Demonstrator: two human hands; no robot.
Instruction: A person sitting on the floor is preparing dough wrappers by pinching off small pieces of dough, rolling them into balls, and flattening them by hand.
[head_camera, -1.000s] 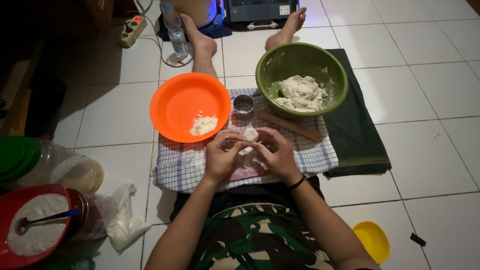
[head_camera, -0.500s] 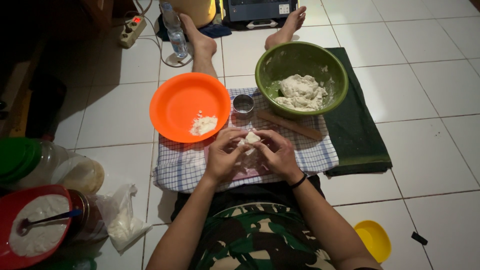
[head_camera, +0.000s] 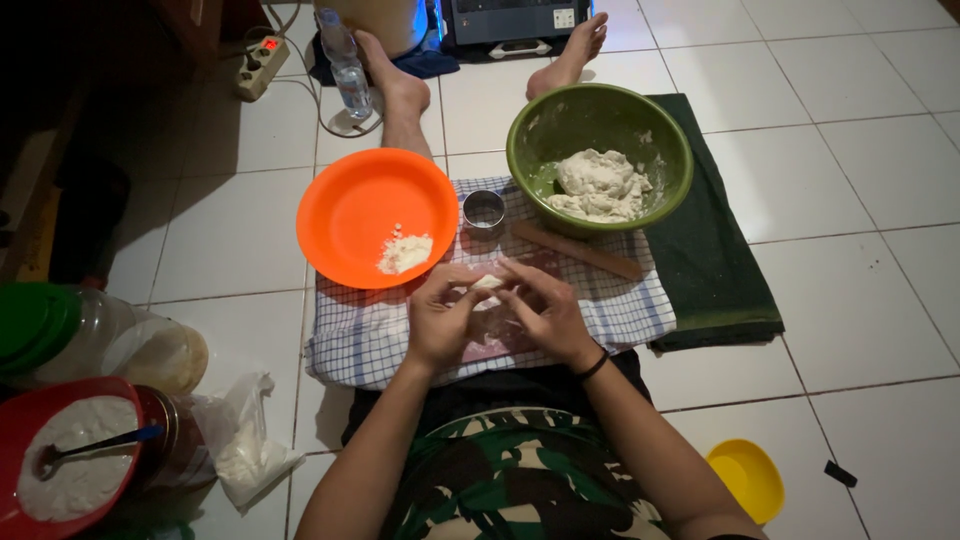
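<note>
A: Hands first — what've they got?

B: Left hand (head_camera: 440, 318) & right hand (head_camera: 540, 312) meet over the checked cloth (head_camera: 620, 310), fingers curled in, both pinching one small dough piece (head_camera: 487, 284) betw. fingertips. Dough sits at the cloth's middle, just above it.

A: And around them?

B: Far edge of cloth: small metal ring cutter (head_camera: 484, 209), wooden stick (head_camera: 578, 250) lying slantwise by it. Orange bowl (head_camera: 345, 215) overlaps far-left corner, bit of flour (head_camera: 405, 253) inside. Green bowl (head_camera: 530, 140) at far-right corner w/ big dough lump (head_camera: 600, 186), half on a dark green mat (head_camera: 715, 270).

A: Further out?

B: Floor left: red bowl (head_camera: 18, 430) of white powder w/ spoon, plastic bag (head_camera: 245, 450), clear jars. Yellow bowl (head_camera: 745, 478) near right. Water bottle (head_camera: 347, 62) by the feet.
</note>
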